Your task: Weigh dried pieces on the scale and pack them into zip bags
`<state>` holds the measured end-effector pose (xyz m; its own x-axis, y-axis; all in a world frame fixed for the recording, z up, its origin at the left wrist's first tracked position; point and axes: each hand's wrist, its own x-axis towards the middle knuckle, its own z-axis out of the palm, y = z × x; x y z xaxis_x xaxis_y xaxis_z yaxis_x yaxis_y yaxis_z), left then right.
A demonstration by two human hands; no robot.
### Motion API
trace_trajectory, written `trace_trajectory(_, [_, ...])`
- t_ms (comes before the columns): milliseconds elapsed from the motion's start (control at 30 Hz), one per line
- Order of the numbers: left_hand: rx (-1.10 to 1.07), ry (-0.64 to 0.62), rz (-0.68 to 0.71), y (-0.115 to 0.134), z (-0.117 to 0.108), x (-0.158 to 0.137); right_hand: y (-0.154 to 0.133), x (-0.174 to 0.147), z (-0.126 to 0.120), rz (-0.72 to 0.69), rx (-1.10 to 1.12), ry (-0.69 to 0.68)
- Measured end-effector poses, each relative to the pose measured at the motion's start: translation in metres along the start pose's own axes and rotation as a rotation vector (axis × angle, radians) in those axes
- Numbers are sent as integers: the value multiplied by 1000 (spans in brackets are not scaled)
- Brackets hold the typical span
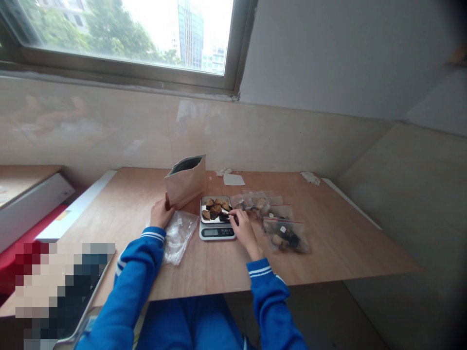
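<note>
A small kitchen scale (218, 233) sits on the table with several brown and dark dried pieces (216, 208), perhaps dried mushrooms, on its plate. My right hand (242, 226) is over the scale's right edge, thumb and fingers pinched at a dark dried piece (224, 217). Left of the scale an open kraft paper pouch (188, 182) stands upright, its mouth showing a dark inside. At its lower left corner is my left hand (161, 213), fingers closed against the pouch and partly hidden. A clear plastic bag (178, 238) lies flat beside my left wrist.
Several zip bags (286, 236) with dried pieces overlap right of the scale. A white card (234, 180) and crumpled tissue (310, 178) lie toward the back of the wooden table (339, 243). A tiled wall (273, 136) rises behind it, below a window (146, 39).
</note>
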<state>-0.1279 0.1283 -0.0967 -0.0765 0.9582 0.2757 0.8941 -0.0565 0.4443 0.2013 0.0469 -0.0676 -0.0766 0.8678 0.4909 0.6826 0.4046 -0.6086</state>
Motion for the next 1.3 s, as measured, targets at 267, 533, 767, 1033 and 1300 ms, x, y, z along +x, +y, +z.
trace_trajectory(267, [-109,120,3,-2,6,-1,18,-18,4,84,55,283])
trace_trajectory(533, [-393,379,-14,3,-1,-8,27,-25,2,58,28,233])
trace_trajectory(767, [-404,686,-89,10,-12,-19,33,-28,9,64,-64,173])
trace_trajectory(1033, [-297,574,82,49,-59,-55,37,-28,12,100,-67,183])
trace_trajectory(1300, [-230,-208,37,68,-43,-117,37,-28,9,124,41,205])
